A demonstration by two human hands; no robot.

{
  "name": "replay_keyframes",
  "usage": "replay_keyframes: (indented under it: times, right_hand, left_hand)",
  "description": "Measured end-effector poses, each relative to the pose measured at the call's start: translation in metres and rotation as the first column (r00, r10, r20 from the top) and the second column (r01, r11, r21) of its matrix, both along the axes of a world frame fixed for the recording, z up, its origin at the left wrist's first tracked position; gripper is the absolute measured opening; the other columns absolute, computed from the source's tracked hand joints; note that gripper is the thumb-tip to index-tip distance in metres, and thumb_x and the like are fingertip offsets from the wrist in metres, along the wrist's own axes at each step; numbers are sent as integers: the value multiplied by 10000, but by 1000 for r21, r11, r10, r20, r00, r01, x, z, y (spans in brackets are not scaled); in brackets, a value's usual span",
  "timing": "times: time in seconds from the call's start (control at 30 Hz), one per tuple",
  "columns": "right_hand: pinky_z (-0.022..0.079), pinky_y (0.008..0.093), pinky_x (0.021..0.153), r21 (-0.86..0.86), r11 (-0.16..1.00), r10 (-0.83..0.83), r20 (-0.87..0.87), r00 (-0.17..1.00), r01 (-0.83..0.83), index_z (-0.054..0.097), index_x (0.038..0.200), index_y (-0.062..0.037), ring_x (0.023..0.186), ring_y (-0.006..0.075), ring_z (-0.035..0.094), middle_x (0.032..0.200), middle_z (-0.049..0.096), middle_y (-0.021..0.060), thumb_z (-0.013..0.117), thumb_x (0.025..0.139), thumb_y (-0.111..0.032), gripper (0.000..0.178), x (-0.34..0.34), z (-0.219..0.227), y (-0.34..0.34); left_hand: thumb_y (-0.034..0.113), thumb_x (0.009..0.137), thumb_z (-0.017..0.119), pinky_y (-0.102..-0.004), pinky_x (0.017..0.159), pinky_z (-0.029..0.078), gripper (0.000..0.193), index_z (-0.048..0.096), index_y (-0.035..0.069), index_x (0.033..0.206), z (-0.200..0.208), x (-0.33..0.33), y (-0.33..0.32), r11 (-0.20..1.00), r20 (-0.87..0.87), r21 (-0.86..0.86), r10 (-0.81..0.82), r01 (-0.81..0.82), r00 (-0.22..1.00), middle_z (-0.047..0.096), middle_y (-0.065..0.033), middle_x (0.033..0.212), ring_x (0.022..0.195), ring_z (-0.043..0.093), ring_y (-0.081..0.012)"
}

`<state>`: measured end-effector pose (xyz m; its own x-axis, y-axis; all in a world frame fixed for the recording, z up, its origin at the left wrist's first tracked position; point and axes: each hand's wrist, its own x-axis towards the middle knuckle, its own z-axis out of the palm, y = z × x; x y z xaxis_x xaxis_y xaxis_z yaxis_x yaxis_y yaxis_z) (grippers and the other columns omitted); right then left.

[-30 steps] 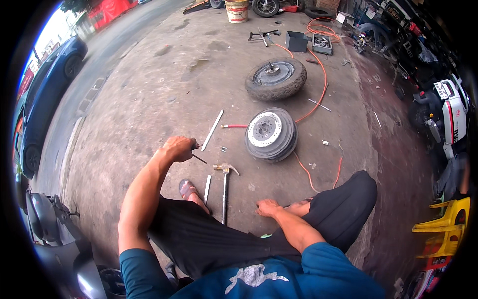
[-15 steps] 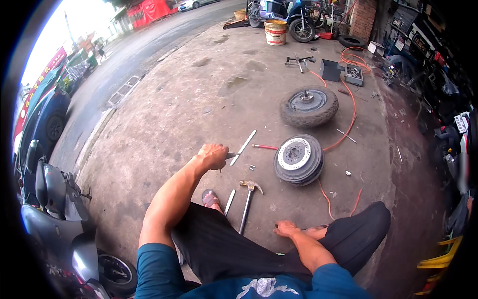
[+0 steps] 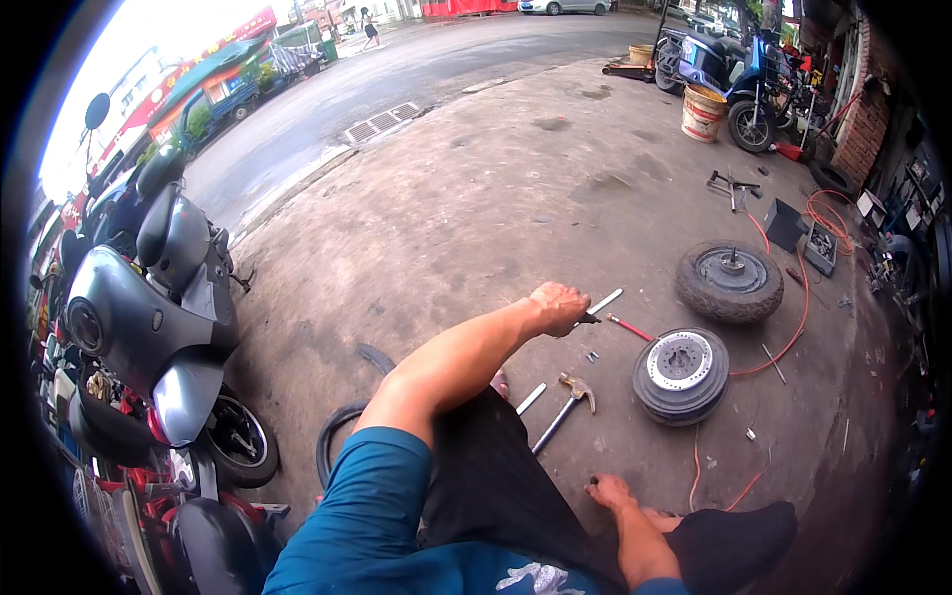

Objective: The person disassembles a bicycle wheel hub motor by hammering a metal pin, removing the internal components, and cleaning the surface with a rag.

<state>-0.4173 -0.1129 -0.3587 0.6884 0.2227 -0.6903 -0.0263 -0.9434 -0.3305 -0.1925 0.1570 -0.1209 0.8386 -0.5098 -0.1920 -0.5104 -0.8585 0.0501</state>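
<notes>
My left hand [image 3: 560, 307] is stretched forward above the concrete, its fingers closed round a dark tool [image 3: 589, 318] of which only a short end shows. Behind that hand a flat silver bar [image 3: 607, 301] lies on the ground. A second flat bar [image 3: 532, 399] and a claw hammer [image 3: 567, 399] lie nearer to me, by my foot. My right hand [image 3: 613, 493] is low between my legs, fingers curled; whatever they hold is too small to name. To the right a hub wheel without a tyre [image 3: 680, 361] lies flat. Just beyond it lies a wheel with its tyre [image 3: 729, 283].
An orange air hose [image 3: 801, 315] winds past the wheels to a grey box [image 3: 785, 224] and a parts tray [image 3: 820, 248]. Parked scooters [image 3: 149, 317] crowd the left side. A black rubber tube [image 3: 332, 431] lies beside my left arm. A bucket [image 3: 703, 114] stands far right.
My view has swung left, so the wheels and tools appear further right and more scooters show. My left hand remains closed on the dark tool near the far bar.
</notes>
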Motion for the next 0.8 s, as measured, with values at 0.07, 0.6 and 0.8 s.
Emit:
replay_keyframes:
  times: [0.07,0.6,0.8]
  right_hand:
    - [420,422,966,5,1000,-3,8,1000,3,598,1187,-109,1133,332,545,1187,597,168,595,832,-379,446,0,-4,-1]
    - [456,408,862,224,843,-538,317,781,490,644,1042,-63,991,342,606,997,665,159,623,833,-301,318,35,24,-34]
    - [436,420,880,602,247,-922,387,-6,759,555,1158,-19,1034,348,573,1132,603,178,594,851,-370,468,125,70,-90]
  left_hand:
    - [110,799,590,-408,755,519,223,597,40,1011,2,0,1,1000,4,-1,3,-3,1000,634,-161,1001,940,638,-311]
    - [209,808,582,-445,711,489,241,607,122,1031,6,-19,-22,974,-80,-208,71,-87,994,655,-134,850,834,632,-328]
    - [139,741,542,-492,774,446,432,403,-11,1121,13,-30,-37,913,-236,-353,124,-204,964,605,-282,853,886,592,-439]
